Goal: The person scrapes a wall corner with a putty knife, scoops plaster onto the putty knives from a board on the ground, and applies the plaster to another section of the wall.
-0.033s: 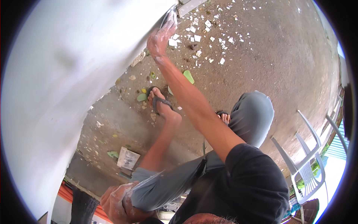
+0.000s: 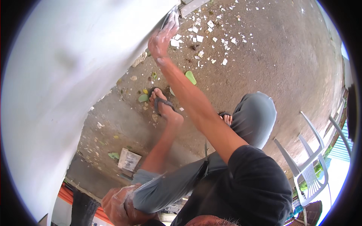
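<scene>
My right arm reaches up and left to the white wall (image 2: 56, 98). At the wall's far end, my right hand (image 2: 164, 35), whitened with dust, is closed on a thin, flat grey tool (image 2: 168, 14) pressed along the surface. Its fingers hide most of that tool, so its exact kind does not show. At the lower left, what looks like my left hand (image 2: 120, 205) is caked with white dust. It rests beside my bent left knee in grey trousers (image 2: 169, 184), and its fingers cannot be made out.
White flakes (image 2: 200, 38) lie scattered over the brown floor (image 2: 279, 60) beyond my sandalled left foot (image 2: 162, 105). A whitish square block (image 2: 129, 159) and green leaves (image 2: 190, 77) lie near the wall's base. At the right is a white plastic chair (image 2: 311, 177).
My right hand and wrist have shifted very slightly against the wall. All else stays as it was.
</scene>
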Tool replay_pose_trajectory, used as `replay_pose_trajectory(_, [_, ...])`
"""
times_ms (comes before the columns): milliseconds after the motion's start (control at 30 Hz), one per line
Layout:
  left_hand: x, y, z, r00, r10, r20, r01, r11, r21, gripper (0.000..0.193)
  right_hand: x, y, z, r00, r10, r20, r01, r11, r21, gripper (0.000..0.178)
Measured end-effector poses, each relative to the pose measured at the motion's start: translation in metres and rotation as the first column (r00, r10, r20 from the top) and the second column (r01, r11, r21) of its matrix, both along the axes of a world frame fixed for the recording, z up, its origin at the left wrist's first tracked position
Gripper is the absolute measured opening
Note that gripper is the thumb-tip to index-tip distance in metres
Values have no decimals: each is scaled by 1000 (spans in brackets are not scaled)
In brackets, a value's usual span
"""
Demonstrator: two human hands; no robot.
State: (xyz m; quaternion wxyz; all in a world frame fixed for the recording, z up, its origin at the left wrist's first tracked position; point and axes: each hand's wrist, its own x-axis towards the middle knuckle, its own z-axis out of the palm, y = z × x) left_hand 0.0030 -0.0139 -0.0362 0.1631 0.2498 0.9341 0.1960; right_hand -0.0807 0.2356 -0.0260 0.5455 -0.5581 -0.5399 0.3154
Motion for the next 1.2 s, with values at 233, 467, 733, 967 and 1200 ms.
replay_pose_trajectory(233, [-14, -11, -5, 999, -7, -39, 7, 1000, 8, 66, 24, -51, 11, 978, 206, 18, -206, 978, 5, 65])
replay_pose_trajectory(467, [-6, 25, 28, 920, 260, 294, -273, 962, 1, 67, 41, 5, 25, 998, 52, 31, -52, 998, 19, 59])
replay_pose_trajectory(733, [-9, 8, 1, 991, 117, 66, -115, 993, -31, 65, 38, -57, 4, 966, 259, 8, -259, 963, 70, 52])
replay_pose_trajectory(967, [4, 19, 9, 946, 296, 131, -298, 955, -3, 63, 22, -13, 6, 991, 113, -73, -117, 991, -65, 66])
replay_pose_trajectory(1200, [-9, -1, -10, 995, 9, -104, -17, 997, -75, 61, 28, -65, 2, 970, 223, 96, -228, 973, 45, 59])
